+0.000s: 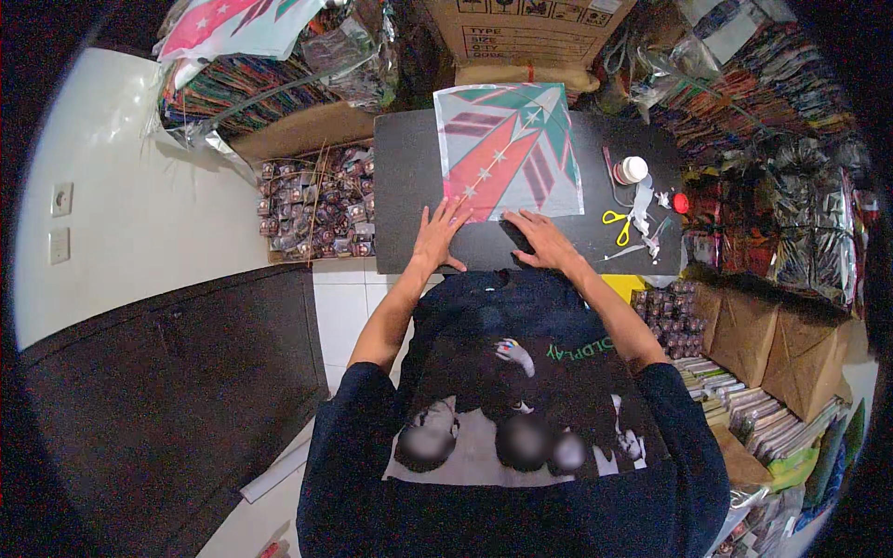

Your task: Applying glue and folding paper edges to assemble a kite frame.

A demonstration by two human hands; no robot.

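On the dark table (405, 186) a thin printed sheet (493, 166), red, green and white with stars and stripes, lies spread out; whether it is cloth or paper I cannot tell. My left hand (439, 239) rests with spread fingers at its near left corner, the fingertips on the red part. At the near edge, right of the middle, my right hand (542, 240) lies flat with fingers apart and holds nothing. To the right lie yellow-handled scissors (621, 229), beside crumpled white scraps (642, 209). A white bottle (630, 170) and a red cap (680, 203) are close by.
Left of the table sits an open carton of small wrapped items (316, 206). A large cardboard box (526, 37) stands behind. Stacks of folded, plastic-wrapped goods (251, 98) are piled at far left, with more packages (805, 223) and brown paper bags (800, 353) at right.
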